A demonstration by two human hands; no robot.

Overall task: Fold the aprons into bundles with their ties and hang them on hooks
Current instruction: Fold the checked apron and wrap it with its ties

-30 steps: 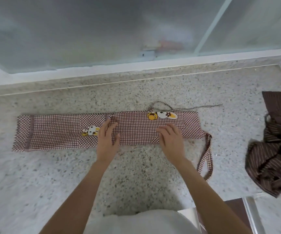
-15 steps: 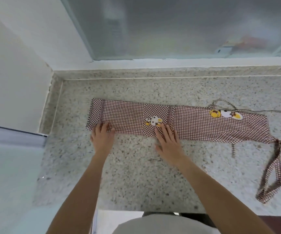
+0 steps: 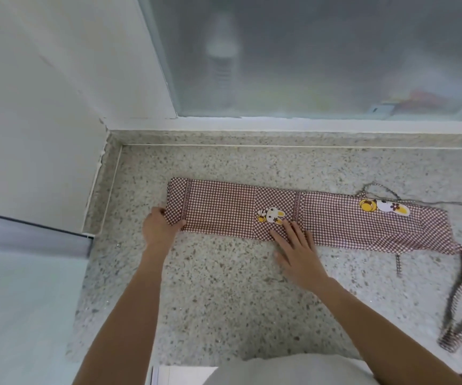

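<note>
A brown-and-white checked apron (image 3: pixel 335 218), folded into a long narrow strip, lies across the speckled stone counter (image 3: pixel 224 301). It carries two cartoon rabbit patches. My left hand (image 3: pixel 159 229) pinches the strip's left end at its near corner, thumb on top of the cloth. My right hand (image 3: pixel 296 247) lies flat with straight fingers on the strip's near edge, just below the left rabbit patch. A checked tie loop (image 3: pixel 460 307) trails from the strip's right end toward me. A thin cord (image 3: pixel 379 190) lies behind the right end.
A frosted window (image 3: pixel 335 56) stands behind the counter above a white sill. A white wall (image 3: pixel 43 107) closes the left side. A pale lower surface (image 3: pixel 24 315) lies beyond the counter's left edge.
My view swung left, so the striped brown apron left the frame. My left hand slid to the strip's left end and took hold of it. My right hand moved left along the near edge.
</note>
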